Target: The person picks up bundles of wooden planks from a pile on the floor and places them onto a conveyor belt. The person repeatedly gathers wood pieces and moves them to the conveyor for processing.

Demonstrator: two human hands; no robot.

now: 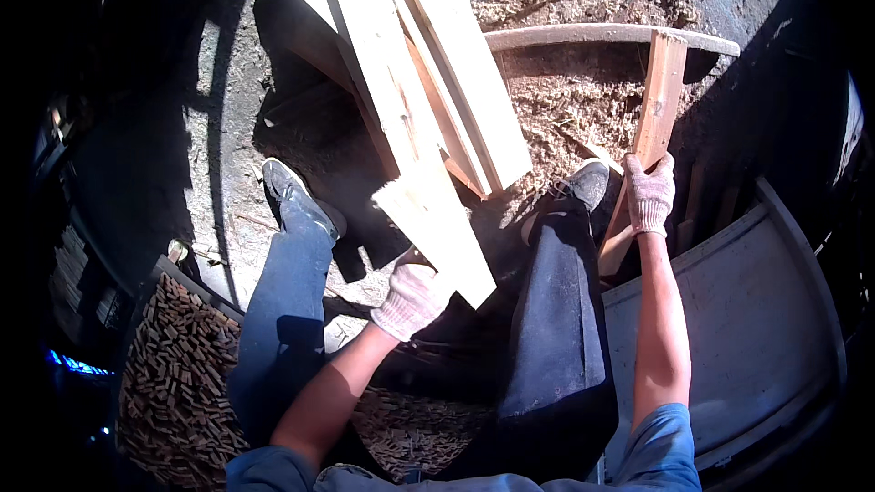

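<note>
My left hand [415, 299], in a pale knitted glove, is closed on the near end of a short light-coloured board [439, 241]. Some of its fingers are hidden by the wood. The board lies tilted in front of the near ends of several long planks [456, 64]; whether it touches them I cannot tell. On the right, my gloved right hand [649, 193] is closed around a reddish-brown wooden plank [660, 100]. This plank slants from beside my right leg up to a curved rim [592, 34], where its far end overlaps the rim.
Wood chips and shavings [574, 109] cover the ground ahead, between the planks and the rim. At lower left stands a container [173, 266] full of small wood pieces [178, 374]. A grey metal tray [729, 310] is beside my right forearm. My shoes [287, 182] flank the plank ends.
</note>
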